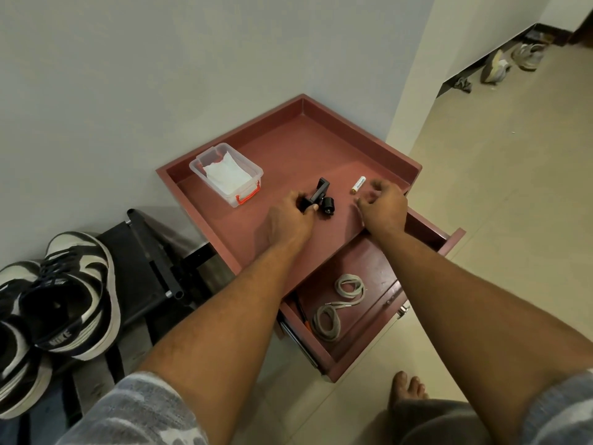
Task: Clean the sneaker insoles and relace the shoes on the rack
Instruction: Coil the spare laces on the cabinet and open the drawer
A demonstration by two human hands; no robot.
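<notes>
Lying in the open drawer [378, 261] of a red-brown cabinet, the grey laces [345, 302] are flat woven cords wound into two loose coils. One coil sits nearer the cabinet and the other nearer the drawer front, with their tipped ends between them. The sneakers [73, 293], black with white side panels and white soles, sit unlaced on a black rack [154, 252] left of the cabinet, against the wall. Their openings face up; no insole can be told apart inside them.

Both forearms reach forward over the cabinet's raised-edge tray top [305, 146], bare below patterned grey sleeves. The left hand [288, 216] lies knuckles-up near the middle of the tray. Its fingers are curled round one end of a black clamp [317, 194], a small jointed fitting with a round knob, which rests on the tray surface. The right hand [382, 207] hovers at the tray's front edge, just above the drawer, wrist bent and fingers curled inward with thumb and forefinger close together. Whether they pinch anything cannot be told. A white battery [358, 184] lies on the tray just beside this hand, apart from its fingertips.

At the tray's left rear, a clear plastic box [193, 164] with an orange latch holds a white cloth [227, 178]. A bare foot [407, 387] stands on the pale tiled floor.
</notes>
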